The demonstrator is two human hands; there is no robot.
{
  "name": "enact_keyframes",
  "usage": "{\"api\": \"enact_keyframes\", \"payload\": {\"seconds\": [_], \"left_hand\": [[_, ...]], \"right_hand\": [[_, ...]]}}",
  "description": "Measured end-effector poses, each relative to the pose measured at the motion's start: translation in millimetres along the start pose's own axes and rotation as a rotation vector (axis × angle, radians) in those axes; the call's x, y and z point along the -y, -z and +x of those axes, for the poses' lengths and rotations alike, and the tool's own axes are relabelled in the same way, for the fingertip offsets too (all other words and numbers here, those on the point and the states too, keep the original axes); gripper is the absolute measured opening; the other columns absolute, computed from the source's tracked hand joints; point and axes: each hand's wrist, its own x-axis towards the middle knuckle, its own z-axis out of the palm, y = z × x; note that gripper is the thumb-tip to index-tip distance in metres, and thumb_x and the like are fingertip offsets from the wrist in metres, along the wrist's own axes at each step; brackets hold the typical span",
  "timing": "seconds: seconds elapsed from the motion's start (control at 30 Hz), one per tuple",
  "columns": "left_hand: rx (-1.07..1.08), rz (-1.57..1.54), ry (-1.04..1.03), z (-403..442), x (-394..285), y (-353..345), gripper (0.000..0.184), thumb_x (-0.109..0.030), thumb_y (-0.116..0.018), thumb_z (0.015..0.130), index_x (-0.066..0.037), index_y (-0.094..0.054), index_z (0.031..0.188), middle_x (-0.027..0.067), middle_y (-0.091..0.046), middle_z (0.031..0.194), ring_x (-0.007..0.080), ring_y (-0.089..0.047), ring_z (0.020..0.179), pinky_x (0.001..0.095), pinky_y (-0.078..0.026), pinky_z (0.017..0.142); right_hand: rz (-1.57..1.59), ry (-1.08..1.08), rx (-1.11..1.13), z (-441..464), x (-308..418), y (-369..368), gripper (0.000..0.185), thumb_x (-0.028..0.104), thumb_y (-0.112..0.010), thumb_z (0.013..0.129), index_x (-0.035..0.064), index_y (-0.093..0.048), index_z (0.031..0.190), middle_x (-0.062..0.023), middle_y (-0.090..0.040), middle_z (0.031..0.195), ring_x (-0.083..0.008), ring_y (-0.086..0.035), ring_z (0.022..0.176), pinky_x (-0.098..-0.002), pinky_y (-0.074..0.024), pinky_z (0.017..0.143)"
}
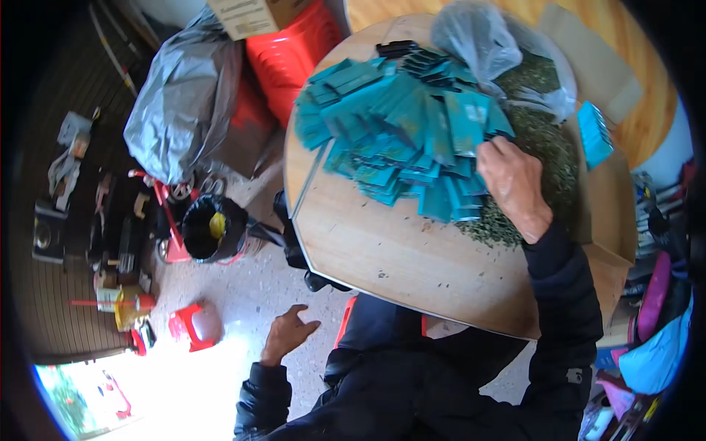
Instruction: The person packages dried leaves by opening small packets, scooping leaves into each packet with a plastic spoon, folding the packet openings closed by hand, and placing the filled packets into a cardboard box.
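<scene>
My right hand (512, 184) is closed, knuckles up, where a heap of teal packets (401, 110) meets a pile of dried green leaves (551, 154) on the round table (412, 268). Its fingertips touch or nearly touch the packets' right edge; whatever they pinch is hidden. Off the table, my left hand (288, 336) hangs over the floor at my side, thumb and fingers apart, holding nothing.
A clear plastic bag (478, 40) lies at the table's back, near a black object (397, 49). An open cardboard box (607, 202) stands on the right, with teal packets (594, 136) by its edge. Left are a lined bin (200, 239) and red stools (294, 55).
</scene>
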Motion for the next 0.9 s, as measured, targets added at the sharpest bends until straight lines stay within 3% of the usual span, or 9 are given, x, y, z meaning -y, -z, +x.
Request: {"api": "enact_keyframes", "payload": {"seconds": [0.07, 0.17, 0.33, 0.43, 0.5, 0.6, 0.7, 0.77, 0.9], "left_hand": [[0.019, 0.205, -0.142, -7, -3, -1, 0.058, -0.035, -0.081, 0.089, -0.001, -0.065, 0.133, 0.0207, -0.077, 0.106, 0.0359, -0.076, 0.093, 0.0436, -0.059, 0.084], [-0.136, 0.322, -0.348, -10, -9, 7, 0.056, -0.033, -0.082, 0.088, -0.001, -0.066, 0.132, 0.0216, -0.076, 0.112, 0.0369, -0.075, 0.095, 0.044, -0.059, 0.084], [-0.069, 0.265, -0.405, -30, -61, 34, 0.053, -0.027, -0.084, 0.088, 0.0, -0.066, 0.13, 0.0217, -0.075, 0.11, 0.0374, -0.075, 0.094, 0.0437, -0.06, 0.081], [-0.095, 0.208, -0.541, -41, -100, 50, 0.051, -0.02, -0.086, 0.085, 0.001, -0.066, 0.128, 0.0211, -0.076, 0.107, 0.0371, -0.075, 0.092, 0.044, -0.06, 0.081], [-0.132, 0.137, -0.646, -47, -127, 55, 0.052, -0.013, -0.089, 0.082, 0.001, -0.066, 0.126, 0.0206, -0.075, 0.108, 0.0384, -0.075, 0.097, 0.0451, -0.06, 0.085], [-0.209, 0.088, -0.915, -35, -161, 56, 0.062, -0.017, -0.09, 0.081, 0.003, -0.061, 0.132, 0.0247, -0.07, 0.124, 0.0422, -0.07, 0.112, 0.0486, -0.057, 0.093], [-0.355, 0.172, -1.164, -24, -209, 47, 0.084, -0.028, -0.092, 0.081, 0.006, -0.051, 0.145, 0.0296, -0.061, 0.137, 0.0488, -0.06, 0.128, 0.0559, -0.051, 0.104], [-0.386, 0.218, -1.274, -19, -251, 32, 0.088, -0.028, -0.093, 0.078, 0.009, -0.049, 0.144, 0.0274, -0.061, 0.138, 0.0484, -0.06, 0.126, 0.056, -0.052, 0.102], [-0.208, 0.202, -1.424, -3, -311, -17, 0.1, -0.028, -0.094, 0.069, 0.009, -0.045, 0.148, 0.0272, -0.05, 0.148, 0.0467, -0.048, 0.14, 0.0572, -0.038, 0.117]], "right_hand": [[-0.019, 0.002, 0.004, 1, 1, 7, 0.011, 0.006, -0.07, 0.09, 0.0091, -0.061, 0.092, -0.0114, -0.058, 0.085, -0.0361, -0.066, 0.077, -0.046, -0.0521, 0.062], [0.011, -0.023, -0.056, 3, -4, 17, 0.011, 0.003, -0.071, 0.092, 0.0065, -0.065, 0.101, -0.013, -0.063, 0.091, -0.0367, -0.067, 0.079, -0.0432, -0.0529, 0.065], [0.119, -0.122, -0.199, 2, -9, 48, 0.012, 0.0, -0.071, 0.092, 0.0048, -0.067, 0.102, -0.0136, -0.066, 0.092, -0.0339, -0.067, 0.076, -0.0382, -0.0538, 0.066], [0.288, -0.284, -0.209, -13, -4, 75, 0.007, -0.003, -0.066, 0.1, -0.0006, -0.067, 0.106, -0.0009, -0.062, 0.086, -0.0066, -0.054, 0.07, -0.025, -0.0442, 0.063], [0.342, -0.336, -0.246, -32, -5, 87, 0.008, -0.003, -0.066, 0.1, -0.0004, -0.067, 0.107, -0.0003, -0.062, 0.086, -0.0059, -0.054, 0.07, -0.0239, -0.0445, 0.063], [0.512, -0.363, -0.344, -74, -9, 106, 0.014, -0.007, -0.065, 0.098, 0.0, -0.066, 0.11, -0.0016, -0.063, 0.085, -0.0062, -0.058, 0.07, -0.022, -0.0471, 0.065], [0.8, -0.514, -0.13, -111, 8, 139, 0.013, -0.01, -0.06, 0.093, -0.0003, -0.063, 0.102, -0.0037, -0.062, 0.083, -0.0106, -0.063, 0.07, -0.0252, -0.0506, 0.065], [0.931, -0.633, -0.011, -129, 21, 152, 0.01, -0.007, -0.06, 0.093, -0.0001, -0.061, 0.099, -0.0047, -0.063, 0.084, -0.0118, -0.064, 0.07, -0.0262, -0.0519, 0.066], [1.111, -0.732, 0.14, -151, 43, 159, 0.004, -0.003, -0.065, 0.093, 0.0, -0.063, 0.093, -0.0052, -0.065, 0.085, -0.0108, -0.065, 0.069, -0.0257, -0.052, 0.063]]}}
